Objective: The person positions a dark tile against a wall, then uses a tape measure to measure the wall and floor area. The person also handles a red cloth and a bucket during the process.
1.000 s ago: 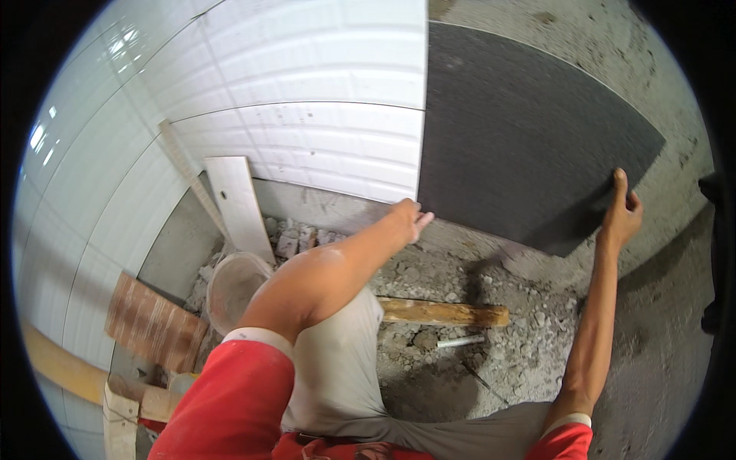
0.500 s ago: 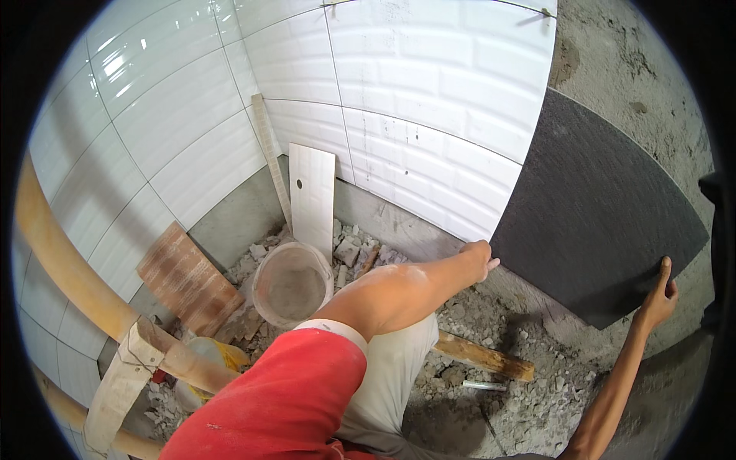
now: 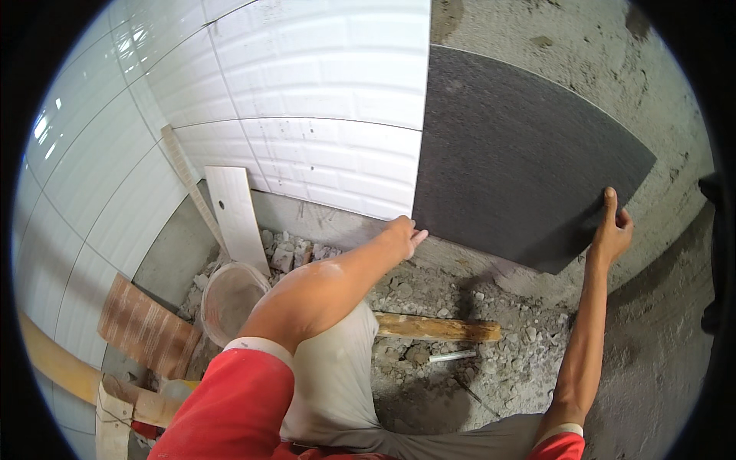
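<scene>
A large dark grey wall tile [image 3: 521, 153] stands against the bare rough wall, its left edge beside the white tiles [image 3: 330, 157]. My left hand [image 3: 406, 235] is closed at its lower left corner, fingers partly hidden. At the lower right my right hand [image 3: 612, 234] grips the tile, its thumb lying on the dark face and its fingers around the edge.
Rubble [image 3: 491, 383] covers the ground, with a wooden plank [image 3: 441, 327] on it. A bucket [image 3: 230, 303], a white tile strip [image 3: 236, 218], a wooden strip [image 3: 192, 184] and a brown tile [image 3: 146, 326] stand left. Yellowish poles [image 3: 57, 356] cross the lower left.
The view has swung to the right, so everything sits further left in it. Both hands stay on the dark tile, whose left edge keeps its place beside the white tiles.
</scene>
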Motion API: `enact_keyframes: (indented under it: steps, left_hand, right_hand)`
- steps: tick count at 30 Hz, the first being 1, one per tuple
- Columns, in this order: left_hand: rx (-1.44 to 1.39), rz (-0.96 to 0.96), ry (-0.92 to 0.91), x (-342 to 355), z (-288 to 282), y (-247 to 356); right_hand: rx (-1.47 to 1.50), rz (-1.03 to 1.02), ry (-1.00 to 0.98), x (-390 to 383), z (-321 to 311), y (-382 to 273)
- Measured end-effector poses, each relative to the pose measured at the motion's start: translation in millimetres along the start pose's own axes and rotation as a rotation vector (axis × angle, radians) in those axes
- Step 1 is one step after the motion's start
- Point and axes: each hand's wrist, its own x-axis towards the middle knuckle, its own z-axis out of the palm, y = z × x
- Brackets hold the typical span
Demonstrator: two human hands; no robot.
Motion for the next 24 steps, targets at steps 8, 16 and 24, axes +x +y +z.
enact_keyframes:
  steps: [8,16,24]
  left_hand:
    - [0.047,-0.011,0.146,-46,38,-4]
    - [0.075,0.007,0.144,-38,38,-7]
    - [0.128,-0.007,0.118,-40,41,-6]
  right_hand:
    - [0.046,0.027,0.024,6,-5,-5]
    - [0.042,0.014,0.043,10,-1,3]
    - [0.023,0.011,0.046,12,-4,6]
